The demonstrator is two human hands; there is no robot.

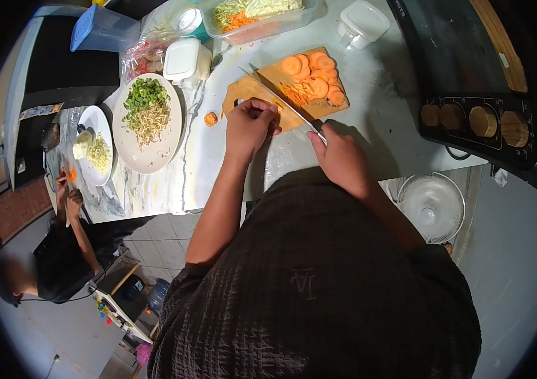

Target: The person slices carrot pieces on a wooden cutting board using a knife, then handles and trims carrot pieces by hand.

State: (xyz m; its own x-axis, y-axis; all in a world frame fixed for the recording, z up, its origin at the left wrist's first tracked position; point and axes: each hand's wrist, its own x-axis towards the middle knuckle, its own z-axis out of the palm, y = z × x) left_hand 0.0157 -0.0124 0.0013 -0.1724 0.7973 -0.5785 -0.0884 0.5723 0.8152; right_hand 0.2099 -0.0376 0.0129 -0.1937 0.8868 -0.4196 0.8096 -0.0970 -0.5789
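My right hand (343, 159) grips the handle of a kitchen knife (293, 108), whose long blade slants across a wooden cutting board (247, 88). Close to the blade, over the board's near left part, is my left hand (249, 128). Its fingers are curled and pinched together; whatever they hold is too small to make out. Round carrot slices (319, 66) lie overlapping on the far right of the board. Thin carrot strips (296, 95) form a small pile between those slices and the blade. A carrot end (211, 119) sits on the counter left of the board.
An oval plate (148, 161) bears chopped greens and sprouts; another plate (105, 179) stands farther left. Behind are a lidded tub (186, 61), a clear container (249, 36) of vegetables and a second tub (362, 24). An oven (470, 69) borders the right. A co-worker (66, 252) works at left.
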